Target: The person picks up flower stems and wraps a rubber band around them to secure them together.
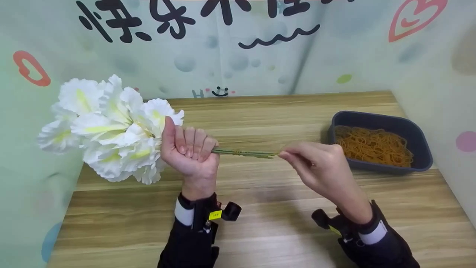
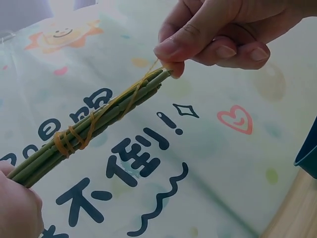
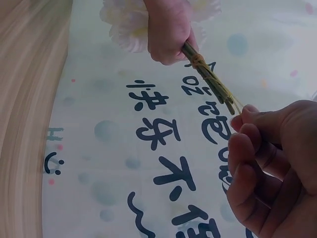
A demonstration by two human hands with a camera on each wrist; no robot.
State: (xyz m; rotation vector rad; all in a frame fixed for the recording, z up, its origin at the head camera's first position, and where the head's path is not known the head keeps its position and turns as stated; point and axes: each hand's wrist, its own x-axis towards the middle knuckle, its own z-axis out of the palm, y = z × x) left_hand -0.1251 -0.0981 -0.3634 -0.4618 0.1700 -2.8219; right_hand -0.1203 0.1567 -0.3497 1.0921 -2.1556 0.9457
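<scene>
**White flowers [image 1: 108, 130] gripped by the stems [image 1: 256, 153], one band [image 2: 60, 146] pulled taut**

In the head view, the person's left hand [image 1: 191, 152] wraps round one bundle of green stems above the table [image 1: 260, 230], its thumb sticking up. Several white blooms spread to the left, overlapping too much to count. The right hand [image 1: 327, 167] pinches at the stems' right end. One dark container [image 1: 422, 156] sits on the table's far right, holding orange rubber bands [image 1: 375, 147], too many to count. The table has a pale wood grain. A printed backdrop [image 1: 223, 70] rises on the left, far and right sides, with black lettering [image 1: 121, 22], one wavy line [image 1: 279, 38] and two red heart outlines [image 1: 41, 79].

In the left wrist view, the band circles the stems in a few turns, then stretches along them to the right hand's thumb and finger. One container corner shows at the right edge.

In the right wrist view, the band's strand runs past the stem ends to the right hand's pinch; the left hand grips farther up, just beside the blooms.
</scene>
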